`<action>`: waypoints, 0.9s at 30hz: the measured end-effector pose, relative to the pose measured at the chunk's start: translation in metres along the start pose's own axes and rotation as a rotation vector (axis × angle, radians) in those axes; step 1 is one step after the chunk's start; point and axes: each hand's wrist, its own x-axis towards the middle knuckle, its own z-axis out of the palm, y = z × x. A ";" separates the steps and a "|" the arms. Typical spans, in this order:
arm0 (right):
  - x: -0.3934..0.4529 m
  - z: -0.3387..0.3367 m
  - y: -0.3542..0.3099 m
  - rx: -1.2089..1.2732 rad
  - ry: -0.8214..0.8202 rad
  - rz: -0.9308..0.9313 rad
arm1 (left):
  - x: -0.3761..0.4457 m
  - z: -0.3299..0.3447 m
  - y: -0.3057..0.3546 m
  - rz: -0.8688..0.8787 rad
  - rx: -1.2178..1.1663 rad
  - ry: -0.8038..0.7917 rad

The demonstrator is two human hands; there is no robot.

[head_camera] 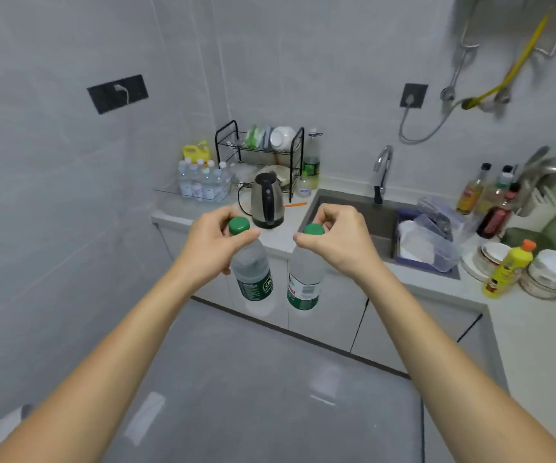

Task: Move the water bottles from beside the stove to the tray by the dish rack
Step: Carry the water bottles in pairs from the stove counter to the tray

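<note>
My left hand grips the neck of a clear water bottle with a green cap and dark green label. My right hand holds a second green-capped water bottle by its neck. Both bottles hang in the air over the floor, in front of the counter. At the counter's far left corner a clear tray holds several small water bottles, just left of the black wire dish rack.
A steel electric kettle stands on the counter between my hands and the rack. The sink with a faucet and a plastic container lies to the right. Sauce bottles, bowls and a yellow bottle crowd the right counter.
</note>
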 end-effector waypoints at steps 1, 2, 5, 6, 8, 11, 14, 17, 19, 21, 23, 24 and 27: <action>0.023 0.012 0.000 0.009 -0.048 -0.007 | 0.013 -0.007 -0.008 -0.027 0.001 0.043; 0.044 0.025 0.000 0.010 -0.085 -0.017 | 0.025 -0.014 -0.016 -0.055 0.004 0.083; 0.104 0.071 -0.001 0.039 -0.166 -0.055 | 0.061 -0.040 -0.042 -0.120 -0.006 0.208; 0.122 0.088 0.000 0.051 -0.184 -0.061 | 0.074 -0.049 -0.053 -0.132 -0.008 0.252; 0.157 0.125 0.003 0.055 -0.216 -0.062 | 0.099 -0.067 -0.075 -0.155 -0.001 0.331; 0.205 0.181 0.009 0.066 -0.244 -0.044 | 0.141 -0.095 -0.114 -0.189 0.030 0.386; 0.252 0.236 0.011 0.067 -0.261 -0.035 | 0.193 -0.122 -0.158 -0.196 0.071 0.379; 0.299 0.288 0.008 0.064 -0.248 -0.007 | 0.245 -0.141 -0.194 -0.171 0.060 0.331; 0.329 0.317 0.004 0.048 -0.225 0.000 | 0.280 -0.151 -0.213 -0.143 0.078 0.277; 0.357 0.340 0.002 0.031 -0.199 0.005 | 0.314 -0.160 -0.232 -0.145 0.034 0.243; 0.384 0.358 0.004 0.041 -0.172 0.014 | 0.347 -0.166 -0.250 -0.176 -0.046 0.248; 0.398 0.366 0.006 0.046 -0.156 0.022 | 0.363 -0.169 -0.257 -0.189 -0.065 0.252; 0.444 0.388 0.013 0.044 -0.114 0.034 | 0.414 -0.175 -0.279 -0.182 -0.053 0.250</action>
